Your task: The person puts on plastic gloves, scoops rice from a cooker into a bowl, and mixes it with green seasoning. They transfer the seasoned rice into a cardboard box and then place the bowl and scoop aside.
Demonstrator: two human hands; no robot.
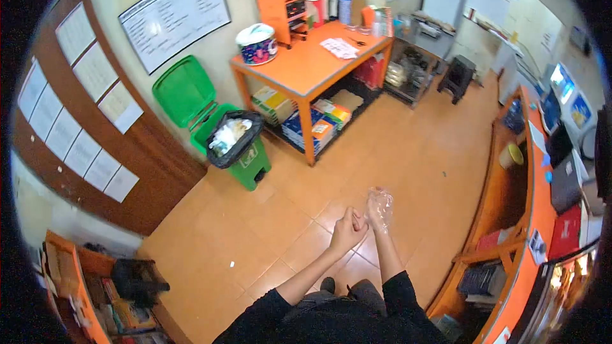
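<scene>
My left hand (349, 230) is closed, its fingers curled in beside my right hand near the wrist. Whatever those fingers may pinch is too small to make out. Thin clear plastic (385, 205), which looks like a disposable glove, covers my right hand (375, 211) and bunches loosely around it. The fingers under the plastic are blurred, so their pose does not show. Both hands are held out in front of my body, above the tiled floor (299, 242).
Ahead left stands a green pedal bin (245, 169), lid up, black liner full of waste. Behind it is an orange table (299, 76) with a tub (256, 44) on top. An orange counter (519, 216) runs along the right; a shelf unit (83, 280) stands lower left.
</scene>
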